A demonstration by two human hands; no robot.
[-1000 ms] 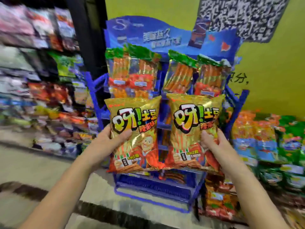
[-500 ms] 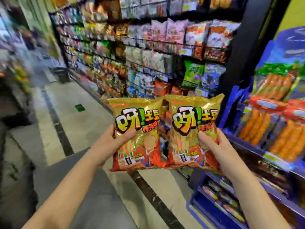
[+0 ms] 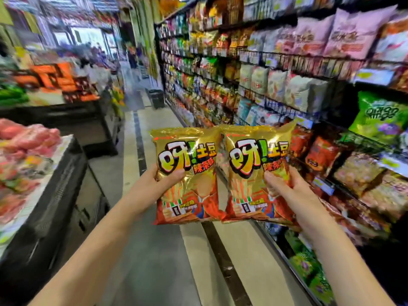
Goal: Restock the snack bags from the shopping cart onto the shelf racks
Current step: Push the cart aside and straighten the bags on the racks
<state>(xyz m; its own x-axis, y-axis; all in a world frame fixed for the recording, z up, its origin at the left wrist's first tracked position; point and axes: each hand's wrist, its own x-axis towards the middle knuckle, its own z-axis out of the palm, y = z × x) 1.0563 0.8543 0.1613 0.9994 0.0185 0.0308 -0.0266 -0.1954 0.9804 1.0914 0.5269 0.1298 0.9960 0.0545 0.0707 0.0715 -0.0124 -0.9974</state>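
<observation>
View swung left down aisle (image 3: 136, 133) | left hand (image 3: 152, 187) grips left bag (image 3: 187, 149); right hand (image 3: 294, 195) grips right bag (image 3: 258, 144)

open aisle floor (image 3: 167, 250) ahead, packed shelf racks (image 3: 309, 69) right, display counter (image 3: 57, 180) left

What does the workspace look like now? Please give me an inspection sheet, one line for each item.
Surface: grey floor with a dark stripe.
Job's things: left snack bag and right snack bag, upright, side by side; cart not in view.
Clutter: dark bin on the floor, far off.
Grippers: left hand grips the left one; right hand the right one.
Cables: nothing seen.
Surroundings: stocked shelf racks right; dark counter left.
</observation>
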